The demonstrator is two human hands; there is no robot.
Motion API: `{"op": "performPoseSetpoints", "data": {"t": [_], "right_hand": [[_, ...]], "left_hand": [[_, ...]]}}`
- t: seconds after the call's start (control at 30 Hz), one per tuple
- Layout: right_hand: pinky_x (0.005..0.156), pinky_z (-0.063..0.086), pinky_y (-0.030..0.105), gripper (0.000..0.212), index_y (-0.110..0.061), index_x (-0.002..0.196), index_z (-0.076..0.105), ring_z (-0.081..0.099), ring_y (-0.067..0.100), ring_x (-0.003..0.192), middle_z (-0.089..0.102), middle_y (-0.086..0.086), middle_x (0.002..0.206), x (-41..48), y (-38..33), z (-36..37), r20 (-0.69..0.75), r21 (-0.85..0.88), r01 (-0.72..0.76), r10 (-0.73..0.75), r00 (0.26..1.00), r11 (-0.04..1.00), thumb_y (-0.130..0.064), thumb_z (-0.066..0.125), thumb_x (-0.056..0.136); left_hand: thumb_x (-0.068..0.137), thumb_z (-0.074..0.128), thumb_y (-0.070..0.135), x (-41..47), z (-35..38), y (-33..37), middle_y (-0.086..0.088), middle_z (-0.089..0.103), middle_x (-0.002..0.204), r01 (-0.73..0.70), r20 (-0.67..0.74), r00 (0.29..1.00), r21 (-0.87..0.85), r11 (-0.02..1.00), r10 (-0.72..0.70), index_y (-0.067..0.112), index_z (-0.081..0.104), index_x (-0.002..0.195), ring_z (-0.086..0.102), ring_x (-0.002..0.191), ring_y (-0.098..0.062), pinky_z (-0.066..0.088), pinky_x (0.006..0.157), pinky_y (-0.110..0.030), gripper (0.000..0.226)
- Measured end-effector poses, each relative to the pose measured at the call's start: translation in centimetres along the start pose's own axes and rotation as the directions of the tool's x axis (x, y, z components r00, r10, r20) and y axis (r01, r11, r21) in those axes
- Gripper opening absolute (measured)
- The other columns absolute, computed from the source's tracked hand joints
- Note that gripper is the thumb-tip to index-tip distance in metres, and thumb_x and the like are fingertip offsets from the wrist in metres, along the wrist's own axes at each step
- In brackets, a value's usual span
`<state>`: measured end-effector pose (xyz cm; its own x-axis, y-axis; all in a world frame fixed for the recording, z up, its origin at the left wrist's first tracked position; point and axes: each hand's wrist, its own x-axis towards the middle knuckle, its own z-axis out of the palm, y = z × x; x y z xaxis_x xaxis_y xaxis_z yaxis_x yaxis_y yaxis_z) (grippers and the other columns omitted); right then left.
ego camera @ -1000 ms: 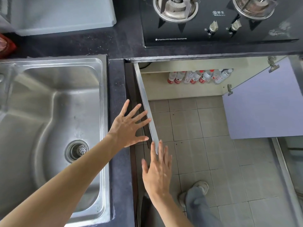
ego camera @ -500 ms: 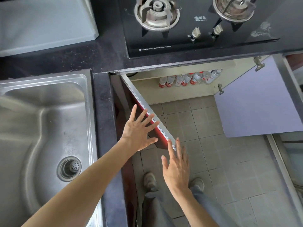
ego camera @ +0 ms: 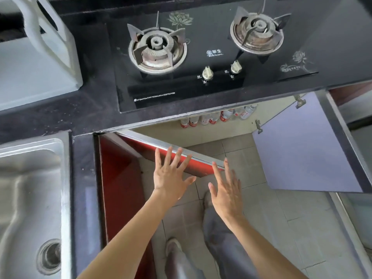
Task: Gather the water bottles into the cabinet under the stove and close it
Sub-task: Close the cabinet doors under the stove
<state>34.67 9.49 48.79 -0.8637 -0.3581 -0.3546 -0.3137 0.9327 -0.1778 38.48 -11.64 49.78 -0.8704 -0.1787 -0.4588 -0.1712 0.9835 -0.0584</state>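
Both your hands are flat and splayed, left hand [ego camera: 171, 178] on the half-shut red door [ego camera: 201, 167], right hand [ego camera: 227, 190] beside its end, and the clear, red-labelled water bottles [ego camera: 215, 117] sit in the cabinet [ego camera: 201, 133], mid-frame.

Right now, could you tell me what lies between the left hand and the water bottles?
Head view: the red door, touched by the left hand, then bare floor tiles and the cabinet's pale base, then the water bottles.

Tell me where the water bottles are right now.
In the head view, the water bottles sit in a row inside the open cabinet, just under the stove edge, right of centre, beyond the half-shut red door.
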Motion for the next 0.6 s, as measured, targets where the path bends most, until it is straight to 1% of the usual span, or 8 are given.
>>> {"op": "performPoseSetpoints", "data": {"t": [0.13,0.2,0.27,0.33,0.47,0.6], "right_hand": [[0.133,0.028,0.053,0.077,-0.042,0.177,0.003,0.018,0.035,0.168,-0.019,0.000,0.184,5.1,2.2,-2.2,0.027,-0.027,0.093,-0.092,0.995,0.995,-0.045,0.049,0.115],[0.133,0.028,0.054,0.076,-0.043,0.176,0.002,0.020,0.035,0.168,-0.019,-0.001,0.184,7.3,3.0,-3.0,0.025,-0.047,0.134,-0.132,0.991,0.990,-0.044,0.048,0.116],[0.133,0.029,0.055,0.077,-0.044,0.176,0.004,0.022,0.035,0.167,-0.016,-0.002,0.185,9.1,3.6,-3.6,0.016,-0.040,0.170,-0.169,0.985,0.985,-0.041,0.051,0.115],[0.133,0.030,0.055,0.079,-0.044,0.176,0.003,0.023,0.036,0.167,-0.016,-0.002,0.185,10.6,4.0,-4.0,0.009,-0.052,0.206,-0.206,0.978,0.977,-0.041,0.052,0.115],[0.134,0.029,0.054,0.082,-0.045,0.176,-0.001,0.021,0.035,0.168,-0.022,-0.003,0.183,13.1,4.2,-5.0,0.010,-0.065,0.257,-0.257,0.966,0.964,-0.045,0.053,0.114],[0.133,0.029,0.056,0.082,-0.043,0.176,0.001,0.023,0.037,0.167,-0.020,-0.001,0.184,13.7,4.3,-6.3,0.049,-0.074,0.293,-0.290,0.956,0.953,-0.050,0.053,0.113]], "left_hand": [[0.108,0.014,0.086,2.8,-1.0,1.5,-0.001,-0.009,0.191,0.085,-0.008,0.996,-0.125,0.988,-0.087,0.042,-0.009,0.180,-0.017,0.175,-0.037,-0.011,0.133,-0.074,0.088],[0.108,0.016,0.086,4.1,-1.2,2.1,-0.002,-0.008,0.191,0.123,-0.019,0.992,-0.157,0.980,-0.128,0.042,-0.010,0.180,-0.017,0.175,-0.037,-0.009,0.134,-0.073,0.089],[0.107,0.016,0.086,5.2,-1.4,2.5,-0.002,-0.009,0.191,0.154,-0.014,0.987,-0.166,0.974,-0.159,0.041,-0.013,0.180,-0.018,0.174,-0.037,-0.009,0.134,-0.073,0.090],[0.107,0.015,0.086,6.1,-1.7,2.8,-0.002,-0.010,0.191,0.190,-0.014,0.981,-0.173,0.967,-0.195,0.041,-0.015,0.179,-0.019,0.174,-0.038,-0.009,0.134,-0.073,0.090],[0.106,0.013,0.086,7.4,-2.8,3.2,-0.003,-0.011,0.190,0.245,-0.002,0.968,-0.192,0.950,-0.250,0.042,-0.016,0.179,-0.018,0.174,-0.038,-0.006,0.134,-0.074,0.090],[0.108,0.013,0.085,7.3,-4.1,3.8,-0.003,-0.013,0.190,0.291,0.040,0.957,-0.171,0.941,-0.289,0.041,-0.017,0.179,-0.017,0.174,-0.039,-0.003,0.134,-0.075,0.089]]}}
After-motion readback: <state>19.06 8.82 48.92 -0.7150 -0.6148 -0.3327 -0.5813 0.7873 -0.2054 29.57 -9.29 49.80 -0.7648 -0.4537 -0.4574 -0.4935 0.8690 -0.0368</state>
